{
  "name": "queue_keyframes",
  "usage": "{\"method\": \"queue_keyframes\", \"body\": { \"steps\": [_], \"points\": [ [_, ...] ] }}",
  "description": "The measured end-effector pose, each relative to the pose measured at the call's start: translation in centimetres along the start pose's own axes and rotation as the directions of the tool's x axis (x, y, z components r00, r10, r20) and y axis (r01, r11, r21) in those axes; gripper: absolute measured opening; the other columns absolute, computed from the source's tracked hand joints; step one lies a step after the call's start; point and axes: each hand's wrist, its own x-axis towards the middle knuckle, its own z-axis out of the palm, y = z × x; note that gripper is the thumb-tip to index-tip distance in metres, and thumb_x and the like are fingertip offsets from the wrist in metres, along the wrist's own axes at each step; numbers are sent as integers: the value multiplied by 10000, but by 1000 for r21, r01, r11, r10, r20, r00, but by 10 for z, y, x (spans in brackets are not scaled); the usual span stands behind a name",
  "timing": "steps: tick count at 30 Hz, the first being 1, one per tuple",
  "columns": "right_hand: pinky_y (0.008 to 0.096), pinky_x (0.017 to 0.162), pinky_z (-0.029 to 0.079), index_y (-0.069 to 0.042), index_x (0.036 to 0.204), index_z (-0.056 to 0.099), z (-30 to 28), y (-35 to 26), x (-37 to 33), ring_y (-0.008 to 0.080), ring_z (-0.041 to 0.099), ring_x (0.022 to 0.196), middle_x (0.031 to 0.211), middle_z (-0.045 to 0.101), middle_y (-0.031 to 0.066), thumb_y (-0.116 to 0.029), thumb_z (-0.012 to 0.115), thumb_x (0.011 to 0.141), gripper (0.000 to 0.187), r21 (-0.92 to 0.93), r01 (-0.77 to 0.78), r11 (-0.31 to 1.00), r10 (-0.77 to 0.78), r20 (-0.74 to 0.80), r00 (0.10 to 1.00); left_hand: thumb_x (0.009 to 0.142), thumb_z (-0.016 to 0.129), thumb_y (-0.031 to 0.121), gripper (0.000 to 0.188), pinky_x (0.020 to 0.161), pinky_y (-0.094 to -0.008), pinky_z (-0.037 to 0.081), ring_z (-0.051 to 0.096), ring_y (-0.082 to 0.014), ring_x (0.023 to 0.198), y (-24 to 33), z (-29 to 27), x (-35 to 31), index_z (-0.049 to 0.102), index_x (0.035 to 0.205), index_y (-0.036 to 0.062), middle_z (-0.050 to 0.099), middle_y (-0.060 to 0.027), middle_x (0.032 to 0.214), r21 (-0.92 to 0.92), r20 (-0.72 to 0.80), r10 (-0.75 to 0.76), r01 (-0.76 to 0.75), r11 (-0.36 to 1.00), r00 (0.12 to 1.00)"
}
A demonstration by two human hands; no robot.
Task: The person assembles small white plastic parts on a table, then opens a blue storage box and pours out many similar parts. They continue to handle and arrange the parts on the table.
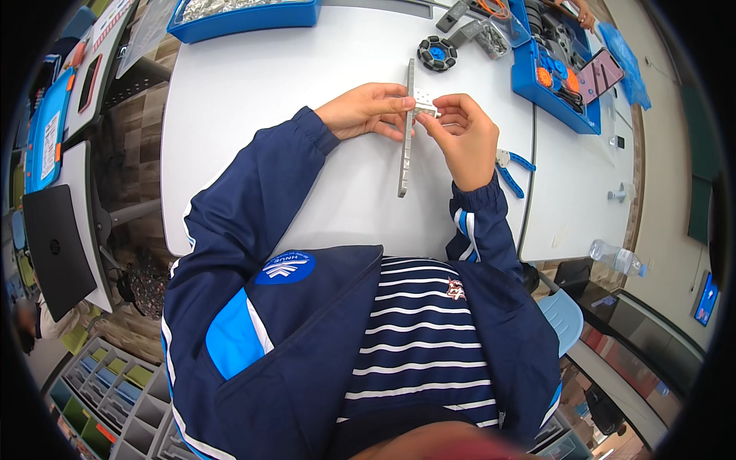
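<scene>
A long, narrow grey beam stands out over the white table, running from far to near in front of me. My left hand grips it from the left, thumb on its upper face and fingers underneath. Against the beam's right side sits a small whitish block with holes. My right hand pinches this block between thumb and fingers at its near right edge. Whether the block is fastened to the beam cannot be made out.
Beyond my hands lie a black wheel with a blue hub and a clear bag of small parts. Blue-handled pliers lie right. A blue tray, blue parts box and water bottle surround the workspace. Another person's hand shows far right.
</scene>
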Motion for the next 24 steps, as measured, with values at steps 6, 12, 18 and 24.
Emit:
{"method": "queue_keyframes", "body": {
  "steps": [6,12,18,24],
  "points": [
    [246,673,597,46,1179,704,-3,15,6,130,718,764,904,714,102,-105,856,809,428,75,-103,992,96,91,991,1048,613,300,564,812,-267,655,716,-199,1020,4,1,-1,426,1444,-56,624,-153,1270,79,-11,-53,54,995,999],
    [250,684,597,74,1335,623,-6,21,10,138,708,820,985,713,115,-101,820,849,553,60,-153,986,139,191,972,1048,610,277,609,807,-275,660,721,-214,1037,4,1,0,379,1486,-78,617,-177,1283,69,7,-47,46,997,999],
    [290,748,636,21,1356,624,-1,21,8,197,697,1031,1218,668,160,-74,782,864,525,163,-24,986,-7,187,982,1044,611,253,612,795,-276,666,733,-240,1032,6,-2,0,371,1498,-79,625,-189,1284,84,20,-69,67,994,997],
    [340,810,651,22,1317,640,5,21,4,229,694,1073,1252,666,160,-46,746,880,455,241,-14,970,-28,173,985,1034,626,255,630,787,-279,669,736,-243,1016,7,-3,-2,371,1502,-81,630,-192,1276,63,46,-84,81,995,995]
  ]
}}
